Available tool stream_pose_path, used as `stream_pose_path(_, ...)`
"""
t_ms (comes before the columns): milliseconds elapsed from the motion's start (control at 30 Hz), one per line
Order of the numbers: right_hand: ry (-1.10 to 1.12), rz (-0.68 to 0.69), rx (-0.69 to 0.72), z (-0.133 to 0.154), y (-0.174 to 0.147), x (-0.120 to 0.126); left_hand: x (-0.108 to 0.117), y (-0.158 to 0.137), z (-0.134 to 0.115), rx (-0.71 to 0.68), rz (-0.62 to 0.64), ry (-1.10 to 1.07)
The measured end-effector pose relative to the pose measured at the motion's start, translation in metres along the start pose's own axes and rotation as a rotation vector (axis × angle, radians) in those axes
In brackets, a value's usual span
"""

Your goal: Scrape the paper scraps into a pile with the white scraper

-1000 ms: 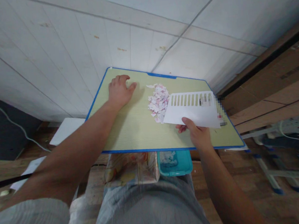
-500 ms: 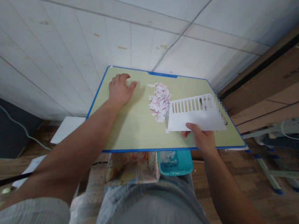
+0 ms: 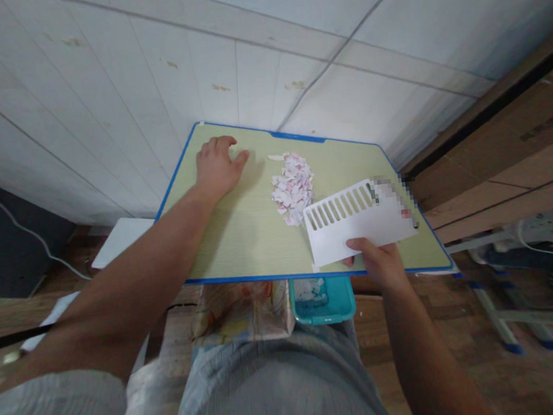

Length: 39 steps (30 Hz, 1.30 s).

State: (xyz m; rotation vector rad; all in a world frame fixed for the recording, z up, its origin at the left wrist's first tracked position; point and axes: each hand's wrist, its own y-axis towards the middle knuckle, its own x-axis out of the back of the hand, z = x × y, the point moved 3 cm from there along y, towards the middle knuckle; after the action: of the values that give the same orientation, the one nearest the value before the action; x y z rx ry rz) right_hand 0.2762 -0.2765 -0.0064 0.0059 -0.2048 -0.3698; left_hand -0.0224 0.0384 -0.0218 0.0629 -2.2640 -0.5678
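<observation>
A pile of torn paper scraps [image 3: 294, 186], white with pink marks, lies mid-board on the pale yellow-green tabletop [image 3: 240, 237] with its blue rim. My right hand [image 3: 377, 260] grips a white slotted panel [image 3: 340, 234] by its near edge, thumb on top and fingers underneath. A row of long slots runs along the panel's far side, and its left end is beside the pile's lower right. At the far left of the tabletop, my left hand [image 3: 218, 164] is open with curved fingers and holds nothing. Whether it touches the surface is hard to tell.
Below the near edge sits a turquoise bin [image 3: 337, 299] with pale bits inside, beside a patterned cloth or bag [image 3: 242, 312]. A white wall [image 3: 214, 63] stands behind the tabletop. Brown cardboard boxes [image 3: 496, 153] rise at the right.
My right hand has tilted the slotted panel, its left end swinging down toward the near edge. My left hand keeps its pose. The whole view has shifted slightly.
</observation>
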Motion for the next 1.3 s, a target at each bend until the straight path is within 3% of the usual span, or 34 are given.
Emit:
stream_pose_path(233,0.076,-0.020,-0.033,-0.016,0.003,0.007,0.001,-0.001,0.001,0.005,0.038,0.044)
stream_pose_path(500,0.011,0.000,0.002,0.001,0.001,-0.005,0.007,0.001,0.006,0.022,0.024,0.043)
stream_pose_path(667,0.069,-0.004,-0.050,-0.002,0.003,-0.004,0.020,0.006,0.014,0.089,0.145,0.160)
stream_pose_path(933,0.118,-0.076,-0.021,-0.007,0.008,-0.004,0.039,-0.036,0.019,0.068,0.207,0.272)
stream_pose_path(1100,0.069,-0.241,0.019,0.013,0.042,-0.011,0.034,-0.038,0.013,0.051,0.200,0.311)
stream_pose_path(1300,0.032,-0.247,-0.096,0.025,0.111,-0.019,0.035,-0.034,0.011,0.065,0.149,0.307)
